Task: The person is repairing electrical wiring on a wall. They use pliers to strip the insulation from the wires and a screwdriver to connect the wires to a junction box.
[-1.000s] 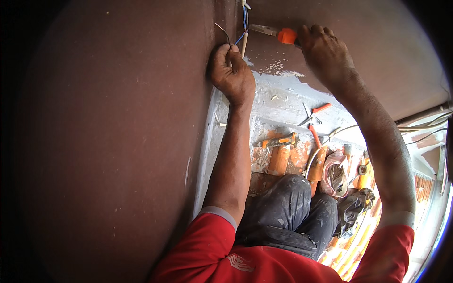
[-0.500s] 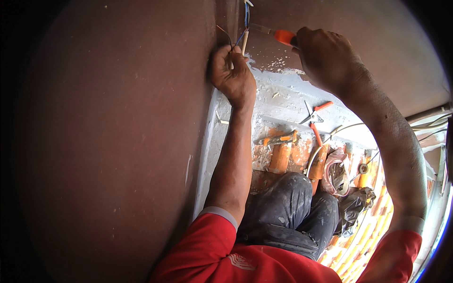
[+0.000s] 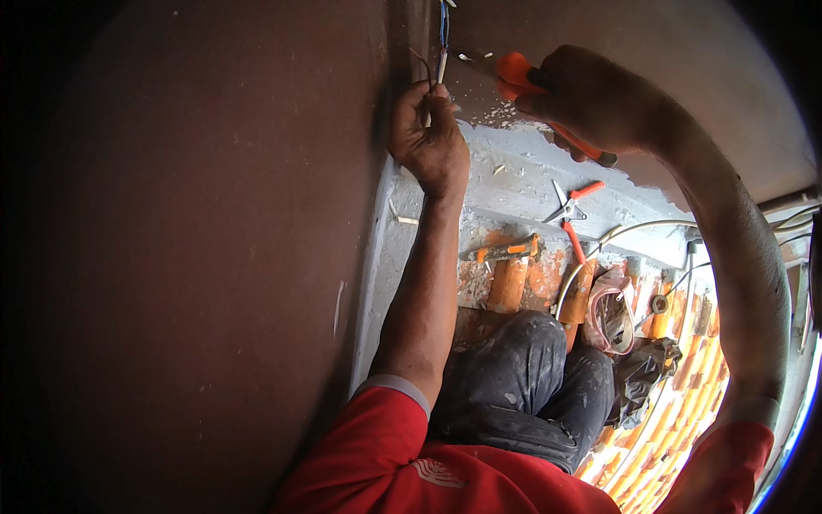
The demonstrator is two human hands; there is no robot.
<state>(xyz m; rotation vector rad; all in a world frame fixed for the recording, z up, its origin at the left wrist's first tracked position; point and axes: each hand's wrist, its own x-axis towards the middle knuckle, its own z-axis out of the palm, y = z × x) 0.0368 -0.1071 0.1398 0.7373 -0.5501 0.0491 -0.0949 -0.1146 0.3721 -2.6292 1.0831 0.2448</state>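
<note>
L hand (image 3: 435, 144) pinching dark wire (image 3: 426, 66) nr white cable (image 3: 442, 68); R hand (image 3: 595, 98) gripping orange-handled tool (image 3: 515, 75) (tip blurred)

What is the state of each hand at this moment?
Left hand: closed, pinching a thin dark wire.
Right hand: closed, holding an orange-handled tool.

Rooftop work spot: orange roof tiles (image 3: 685, 403), lower right; brown wall (image 3: 214, 257), left; red-handled snips (image 3: 568, 208), right of centre.

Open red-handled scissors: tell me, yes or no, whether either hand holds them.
No: the scissors lie open, apart from both the left hand and the right hand.
</note>
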